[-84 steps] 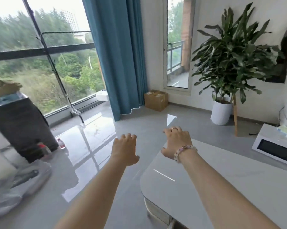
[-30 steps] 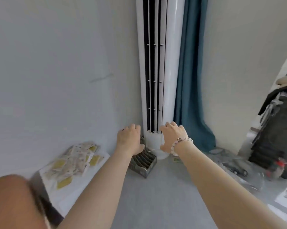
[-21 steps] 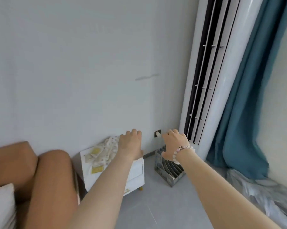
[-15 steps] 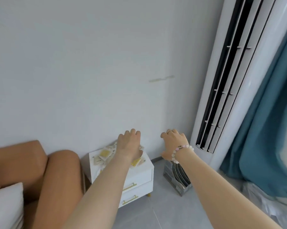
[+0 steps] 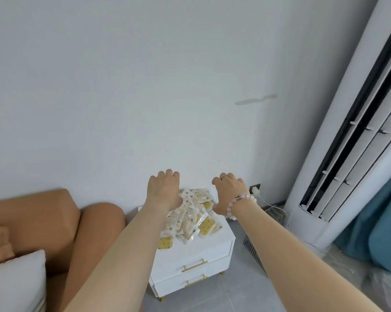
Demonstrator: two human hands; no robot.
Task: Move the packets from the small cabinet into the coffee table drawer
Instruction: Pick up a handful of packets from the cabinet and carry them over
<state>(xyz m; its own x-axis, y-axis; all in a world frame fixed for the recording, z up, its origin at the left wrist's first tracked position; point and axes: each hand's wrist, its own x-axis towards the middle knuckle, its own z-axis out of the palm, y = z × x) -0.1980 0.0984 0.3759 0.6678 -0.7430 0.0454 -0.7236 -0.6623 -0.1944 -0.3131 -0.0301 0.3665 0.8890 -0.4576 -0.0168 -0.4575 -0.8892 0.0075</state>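
A small white cabinet with two gold-handled drawers stands against the wall. On its top lies a loose pile of several clear and yellow packets. My left hand is stretched out above the pile's left side, fingers apart and holding nothing. Over the pile's right side is my right hand, with a bead bracelet on the wrist, also empty with fingers apart. My left forearm hides part of the pile. The coffee table is out of view.
An orange sofa arm with a white cushion is left of the cabinet. A grey file rack sits on the floor to the right, then a tall white air conditioner and a teal curtain.
My view has swung from the coffee table and window round to the wall. The cabinet with its packets has come closer and more central, and both hands now reach over the pile.
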